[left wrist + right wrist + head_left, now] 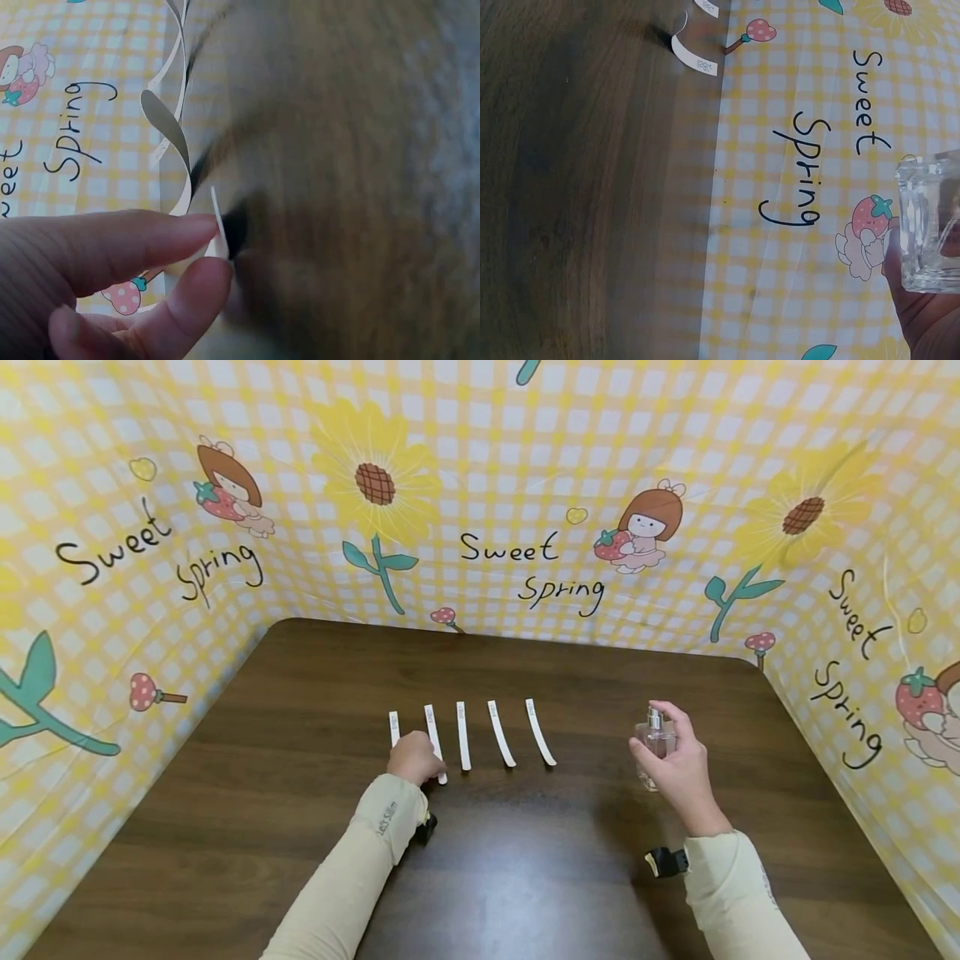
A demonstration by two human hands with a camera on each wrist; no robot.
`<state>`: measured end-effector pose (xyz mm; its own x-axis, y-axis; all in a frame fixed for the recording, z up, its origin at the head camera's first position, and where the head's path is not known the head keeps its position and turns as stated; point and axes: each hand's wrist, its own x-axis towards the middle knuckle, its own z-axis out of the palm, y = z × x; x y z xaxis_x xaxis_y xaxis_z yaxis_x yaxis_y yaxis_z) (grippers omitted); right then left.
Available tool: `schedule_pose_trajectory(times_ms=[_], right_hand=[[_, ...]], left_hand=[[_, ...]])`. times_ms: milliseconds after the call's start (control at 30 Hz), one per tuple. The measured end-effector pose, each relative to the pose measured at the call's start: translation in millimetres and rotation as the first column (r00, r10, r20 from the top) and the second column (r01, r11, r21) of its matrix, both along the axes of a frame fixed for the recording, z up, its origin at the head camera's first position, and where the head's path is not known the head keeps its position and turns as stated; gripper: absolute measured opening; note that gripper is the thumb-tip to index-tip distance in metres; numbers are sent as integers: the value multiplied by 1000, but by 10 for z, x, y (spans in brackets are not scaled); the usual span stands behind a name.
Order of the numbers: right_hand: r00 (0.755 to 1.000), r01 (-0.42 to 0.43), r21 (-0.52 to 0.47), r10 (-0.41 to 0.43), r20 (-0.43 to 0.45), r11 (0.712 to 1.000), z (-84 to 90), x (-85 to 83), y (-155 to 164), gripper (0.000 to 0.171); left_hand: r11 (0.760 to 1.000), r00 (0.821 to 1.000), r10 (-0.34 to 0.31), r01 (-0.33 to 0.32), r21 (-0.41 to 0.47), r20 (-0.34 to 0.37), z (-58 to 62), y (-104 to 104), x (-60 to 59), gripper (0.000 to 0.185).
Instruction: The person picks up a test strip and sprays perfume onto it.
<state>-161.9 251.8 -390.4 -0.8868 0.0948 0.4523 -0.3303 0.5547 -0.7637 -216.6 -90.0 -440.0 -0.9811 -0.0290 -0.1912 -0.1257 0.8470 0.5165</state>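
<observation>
Just left of the frame centre, 5 white paper strips (465,737) lie in a row on the dark table (225,793). The left hand (413,758) pinches the near end of one strip on the left of the row, between thumb and finger. At centre right, the right hand (675,764) grips a clear spray bottle (654,745) upright. The pickup step seems in hand; next, strip and nozzle must meet. Open table lies between the hands, edges far.
</observation>
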Motion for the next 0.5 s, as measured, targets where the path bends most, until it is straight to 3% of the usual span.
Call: schedule_pose_trajectory(times_ms=[300, 500], right_hand=[[1000, 5, 16, -5, -11, 1000, 3, 2, -1, 57], [1000, -1, 26, 1, -3, 1000, 23, 10, -10, 57]], left_hand=[[999, 999, 33, -33, -3, 30, 17, -26, -2, 11], [999, 996, 49, -47, -21, 70, 40, -53, -12, 13]])
